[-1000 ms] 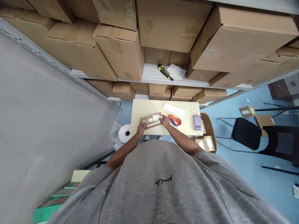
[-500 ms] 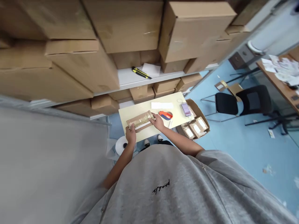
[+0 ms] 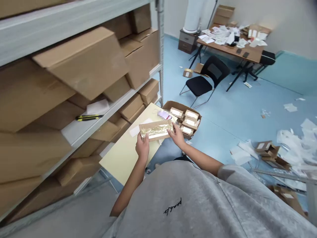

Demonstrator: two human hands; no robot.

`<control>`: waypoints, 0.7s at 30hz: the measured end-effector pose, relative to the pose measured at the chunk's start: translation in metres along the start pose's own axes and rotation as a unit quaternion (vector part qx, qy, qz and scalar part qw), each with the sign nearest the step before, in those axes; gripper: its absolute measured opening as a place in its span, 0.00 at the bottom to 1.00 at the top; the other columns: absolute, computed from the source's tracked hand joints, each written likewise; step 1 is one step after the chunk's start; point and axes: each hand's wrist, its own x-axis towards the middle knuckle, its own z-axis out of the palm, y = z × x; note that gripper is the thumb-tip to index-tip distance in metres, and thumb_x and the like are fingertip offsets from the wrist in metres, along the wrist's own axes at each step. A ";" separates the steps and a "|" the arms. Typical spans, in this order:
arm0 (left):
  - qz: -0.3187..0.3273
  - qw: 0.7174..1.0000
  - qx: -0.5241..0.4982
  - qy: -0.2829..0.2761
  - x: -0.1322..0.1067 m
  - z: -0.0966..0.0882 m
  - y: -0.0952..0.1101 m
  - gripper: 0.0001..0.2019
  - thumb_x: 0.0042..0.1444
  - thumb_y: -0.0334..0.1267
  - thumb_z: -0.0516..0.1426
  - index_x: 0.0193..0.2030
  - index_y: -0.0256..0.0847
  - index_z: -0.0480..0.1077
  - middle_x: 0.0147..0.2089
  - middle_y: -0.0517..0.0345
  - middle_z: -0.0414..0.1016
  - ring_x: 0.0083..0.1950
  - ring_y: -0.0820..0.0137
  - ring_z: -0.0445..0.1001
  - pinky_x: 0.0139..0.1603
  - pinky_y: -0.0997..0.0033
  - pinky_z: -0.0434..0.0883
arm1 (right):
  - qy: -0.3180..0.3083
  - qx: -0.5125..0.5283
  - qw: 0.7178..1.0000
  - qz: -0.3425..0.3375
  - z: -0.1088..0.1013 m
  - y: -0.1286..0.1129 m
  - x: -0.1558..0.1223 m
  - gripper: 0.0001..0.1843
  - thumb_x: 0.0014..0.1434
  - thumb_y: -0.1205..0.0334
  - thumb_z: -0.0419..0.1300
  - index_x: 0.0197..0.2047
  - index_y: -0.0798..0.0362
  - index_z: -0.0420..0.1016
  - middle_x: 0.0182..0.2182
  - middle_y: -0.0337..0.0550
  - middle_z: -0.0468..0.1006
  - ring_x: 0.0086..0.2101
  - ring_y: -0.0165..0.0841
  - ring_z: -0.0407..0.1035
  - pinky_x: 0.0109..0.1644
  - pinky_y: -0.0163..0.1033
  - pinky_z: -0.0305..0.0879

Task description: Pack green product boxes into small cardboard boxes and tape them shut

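Observation:
I hold a flat brown taped package (image 3: 155,129) with both hands above the right end of a small pale yellow table (image 3: 123,155). My left hand (image 3: 142,147) grips its near left corner. My right hand (image 3: 176,135) grips its right end. Just beyond the package, an open cardboard box (image 3: 184,116) on the floor holds several similar labelled packages. A white paper strip (image 3: 135,131) lies on the table.
Metal shelving (image 3: 81,130) stacked with cardboard boxes runs along the left, with a yellow-black utility knife (image 3: 88,117) on one shelf. A black chair (image 3: 207,76) and a cluttered desk (image 3: 230,44) stand farther off. Paper scraps and small boxes (image 3: 269,151) litter the blue floor at right.
The package has come up off the table, held in both hands and carried right toward the open box. My view has swung right, from the shelves to the room.

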 end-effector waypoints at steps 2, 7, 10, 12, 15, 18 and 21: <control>0.035 0.999 0.009 -0.026 -0.001 0.036 0.036 0.28 0.70 0.60 0.52 0.71 0.52 0.65 0.61 0.53 0.81 0.59 0.54 0.79 0.57 0.59 0.73 | 0.050 0.026 0.998 0.014 -0.039 0.025 0.005 0.35 0.67 0.43 0.60 0.72 0.49 0.66 0.62 0.54 0.74 0.60 0.50 0.69 0.64 0.53 0.67; 0.141 0.986 0.002 -0.092 -0.005 0.149 0.116 0.25 0.71 0.56 0.53 0.69 0.51 0.68 0.61 0.53 0.80 0.62 0.56 0.77 0.60 0.61 0.73 | 0.127 0.061 0.987 0.072 -0.131 0.113 0.020 0.36 0.66 0.42 0.61 0.71 0.51 0.66 0.64 0.55 0.73 0.62 0.49 0.68 0.67 0.53 0.66; 0.166 0.979 0.026 -0.114 -0.006 0.219 0.156 0.25 0.70 0.55 0.54 0.68 0.46 0.70 0.65 0.48 0.76 0.66 0.55 0.73 0.64 0.60 0.71 | 0.145 0.081 0.978 0.123 -0.174 0.171 0.031 0.39 0.66 0.41 0.61 0.72 0.54 0.65 0.66 0.58 0.71 0.64 0.49 0.66 0.70 0.54 0.62; 0.168 0.976 0.049 -0.130 -0.004 0.261 0.178 0.25 0.70 0.54 0.54 0.67 0.44 0.72 0.65 0.45 0.75 0.67 0.54 0.73 0.65 0.58 0.71 | 0.154 0.091 0.971 0.157 -0.195 0.206 0.039 0.41 0.65 0.40 0.61 0.72 0.55 0.64 0.67 0.59 0.70 0.65 0.50 0.65 0.70 0.56 0.61; 0.178 0.968 0.075 -0.160 0.006 0.311 0.204 0.25 0.70 0.53 0.54 0.66 0.44 0.72 0.62 0.44 0.76 0.65 0.53 0.74 0.64 0.57 0.71 | 0.162 0.101 0.963 0.190 -0.216 0.247 0.056 0.41 0.64 0.40 0.61 0.73 0.53 0.63 0.68 0.58 0.69 0.66 0.50 0.65 0.71 0.57 0.61; 0.185 0.963 0.092 -0.174 0.025 0.353 0.222 0.25 0.70 0.52 0.54 0.67 0.42 0.70 0.63 0.43 0.75 0.65 0.52 0.73 0.63 0.57 0.71 | 0.165 0.108 0.959 0.205 -0.225 0.280 0.080 0.41 0.65 0.40 0.59 0.74 0.52 0.62 0.66 0.56 0.72 0.66 0.50 0.65 0.71 0.58 0.61; 0.175 0.961 0.097 -0.192 0.051 0.392 0.235 0.24 0.70 0.50 0.54 0.68 0.42 0.70 0.65 0.43 0.73 0.66 0.54 0.73 0.65 0.60 0.70 | 0.172 0.102 0.955 0.221 -0.224 0.310 0.110 0.41 0.66 0.39 0.57 0.75 0.53 0.62 0.66 0.56 0.72 0.66 0.50 0.64 0.72 0.58 0.60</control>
